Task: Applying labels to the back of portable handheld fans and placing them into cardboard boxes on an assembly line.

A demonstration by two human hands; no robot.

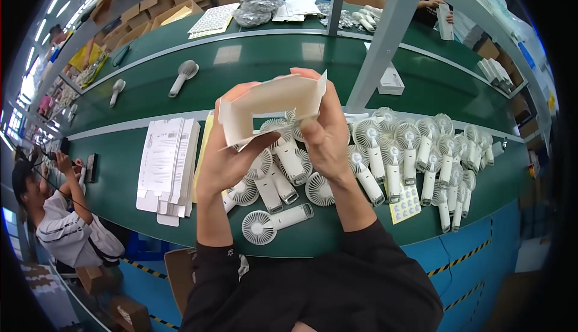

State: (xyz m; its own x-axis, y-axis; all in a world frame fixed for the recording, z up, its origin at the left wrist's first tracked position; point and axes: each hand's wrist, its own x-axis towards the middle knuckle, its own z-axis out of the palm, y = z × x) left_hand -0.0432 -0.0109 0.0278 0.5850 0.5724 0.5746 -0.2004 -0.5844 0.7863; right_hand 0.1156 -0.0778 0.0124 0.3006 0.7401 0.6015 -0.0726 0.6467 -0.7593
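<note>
Between my two hands I hold up a small white cardboard box (274, 94) with its end open toward me and flaps sticking out. My left hand (226, 145) grips its left side, the thumb reaching across below the opening. Around the right side curls my right hand (325, 136), thumb at the lower corner. Beneath and behind the hands lie several white handheld fans (289, 163), partly hidden by them. One fan (259, 226) rests alone near the table's front edge. A stack of flat printed white cartons (165, 166) lies left of my left hand.
More handheld fans (409, 136) crowd the right of the green table (114, 193), beside a sticker sheet (406, 205). A grey post (385, 43) rises right of centre. Fans (183, 78) and a white box (391, 80) sit on the belt beyond. A person (72, 223) works at the left.
</note>
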